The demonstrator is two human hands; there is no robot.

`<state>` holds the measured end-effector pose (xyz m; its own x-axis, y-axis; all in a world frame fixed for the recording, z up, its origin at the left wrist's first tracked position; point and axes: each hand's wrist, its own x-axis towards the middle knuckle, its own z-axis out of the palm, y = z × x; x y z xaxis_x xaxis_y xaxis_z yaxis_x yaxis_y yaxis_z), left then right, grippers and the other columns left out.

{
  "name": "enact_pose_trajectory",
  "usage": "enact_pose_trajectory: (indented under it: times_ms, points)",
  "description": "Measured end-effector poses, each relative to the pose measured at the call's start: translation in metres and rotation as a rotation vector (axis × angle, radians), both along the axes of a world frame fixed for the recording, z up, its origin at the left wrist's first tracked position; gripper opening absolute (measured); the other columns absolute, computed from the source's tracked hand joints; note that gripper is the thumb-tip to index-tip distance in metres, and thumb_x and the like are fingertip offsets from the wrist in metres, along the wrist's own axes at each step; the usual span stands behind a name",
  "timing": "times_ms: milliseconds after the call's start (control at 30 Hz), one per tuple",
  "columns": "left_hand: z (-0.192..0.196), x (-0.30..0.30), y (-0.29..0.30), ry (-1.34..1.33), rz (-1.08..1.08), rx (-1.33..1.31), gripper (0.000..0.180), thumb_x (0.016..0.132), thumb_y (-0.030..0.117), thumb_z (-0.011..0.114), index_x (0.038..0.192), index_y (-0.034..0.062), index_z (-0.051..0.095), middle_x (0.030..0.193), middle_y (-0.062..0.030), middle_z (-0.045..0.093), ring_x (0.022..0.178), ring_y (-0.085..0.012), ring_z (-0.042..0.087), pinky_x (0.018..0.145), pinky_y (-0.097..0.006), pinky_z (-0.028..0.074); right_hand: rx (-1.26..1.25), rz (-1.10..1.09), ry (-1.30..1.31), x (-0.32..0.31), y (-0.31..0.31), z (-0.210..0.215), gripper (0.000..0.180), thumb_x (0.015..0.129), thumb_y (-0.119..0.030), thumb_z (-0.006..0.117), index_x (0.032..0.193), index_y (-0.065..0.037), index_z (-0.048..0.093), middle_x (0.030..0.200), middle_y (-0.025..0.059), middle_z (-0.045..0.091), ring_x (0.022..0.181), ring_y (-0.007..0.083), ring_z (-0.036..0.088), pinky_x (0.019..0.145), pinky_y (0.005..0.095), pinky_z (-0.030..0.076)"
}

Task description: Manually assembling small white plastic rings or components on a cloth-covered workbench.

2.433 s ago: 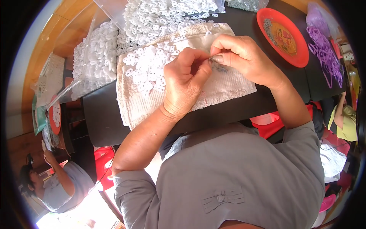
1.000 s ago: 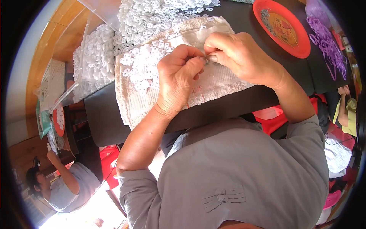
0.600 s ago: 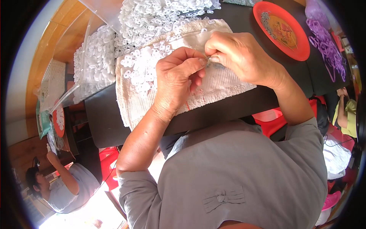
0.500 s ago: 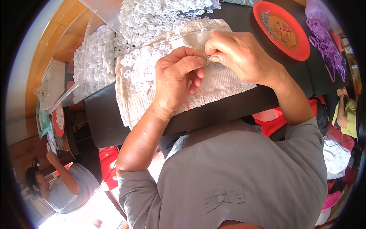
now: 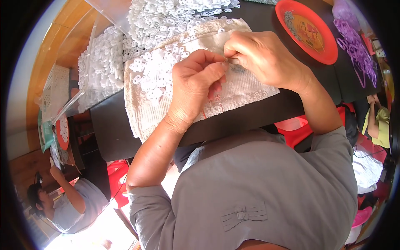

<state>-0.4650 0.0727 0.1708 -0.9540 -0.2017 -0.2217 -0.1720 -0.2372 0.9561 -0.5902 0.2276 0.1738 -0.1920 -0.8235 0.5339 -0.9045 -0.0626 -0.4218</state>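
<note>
My left hand [image 5: 196,79] and my right hand [image 5: 264,58] meet fingertip to fingertip above a beige towel [image 5: 246,91]. Both are closed in a pinch on something too small and too covered by the fingers to name. Beside my left hand, a loose pile of small white plastic pieces with holes [image 5: 155,71] lies on the towel. Farther back rises a much larger heap of the same white pieces [image 5: 160,21]. A red oval plate [image 5: 330,46] stands beyond my right hand, with small grey metal bits [image 5: 290,25] along its left side.
A clear plastic bin [image 5: 100,75] full of white pieces stands at the left. Purple ribbon strips [image 5: 356,50] lie at the far right of the dark table [image 5: 112,129]. One person in grey [image 5: 79,204] sits at lower left; another in yellow-green [image 5: 378,125] is at right.
Both hands stay together over the towel, with only slight finger movement. The small dark tip that showed between the fingertips is now mostly hidden.
</note>
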Motion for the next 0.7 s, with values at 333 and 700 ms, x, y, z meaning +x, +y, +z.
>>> enact_pose_trajectory:
  times_ms: [333, 700]
  points:
    - [-0.020, 0.003, 0.003, 0.455, 0.113, -0.760, 0.015, 0.082, 0.002, 0.071, 0.094, -0.0018, 0.064, 0.075, -0.0033, 0.064, 0.065, -0.0090, 0.057, 0.058, -0.023, 0.048, 0.079, 0.012, -0.165, 0.001, 0.003, 0.004, 0.011, 0.083, 0.003, 0.059, 0.090, 0.001, 0.052, 0.076, 0.0138, 0.056, 0.066, 0.0302, 0.056, 0.059, 0.0351, 0.044]
    - [-0.002, 0.000, -0.004, 0.008, -0.028, 0.049, 0.018, 0.089, 0.008, 0.061, 0.101, -0.0047, 0.063, 0.077, -0.0115, 0.065, 0.057, -0.0166, 0.059, 0.046, -0.025, 0.042, 0.005, 0.069, -0.350, -0.002, 0.001, 0.003, 0.006, 0.088, 0.000, 0.060, 0.090, 0.000, 0.054, 0.077, 0.0071, 0.057, 0.068, 0.0173, 0.055, 0.063, 0.0297, 0.044]
